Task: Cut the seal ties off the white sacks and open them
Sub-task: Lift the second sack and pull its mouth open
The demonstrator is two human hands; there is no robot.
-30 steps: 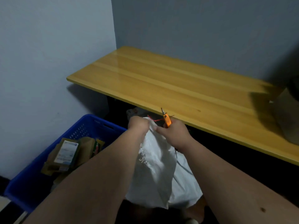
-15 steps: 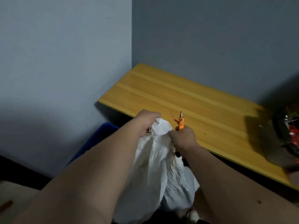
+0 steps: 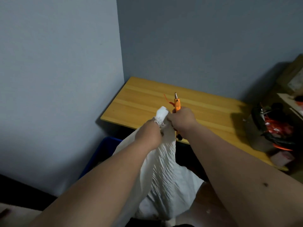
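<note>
A white sack [image 3: 164, 174] hangs in front of me, gathered at its neck [image 3: 161, 117]. My left hand [image 3: 148, 135] grips the bunched neck from the left. My right hand [image 3: 182, 119] holds an orange cutter [image 3: 177, 103] upright with its metal tip pointing up, and also pinches the sack's neck. A thin red seal tie [image 3: 167, 99] sticks out beside the cutter, above the neck. Both hands are raised in front of the wooden table's near edge.
A yellow wooden table [image 3: 147, 102] stands in the corner of grey walls. A dark container with red ties [image 3: 277, 130] and cardboard boxes [image 3: 293, 76] sit on its right end. A blue crate [image 3: 101, 151] stands on the floor at left, mostly hidden by my arm.
Both hands have lifted the sack's neck higher, up to the table's level. The view has tilted upward, so the blue crate and its parcels have dropped mostly out of sight.
</note>
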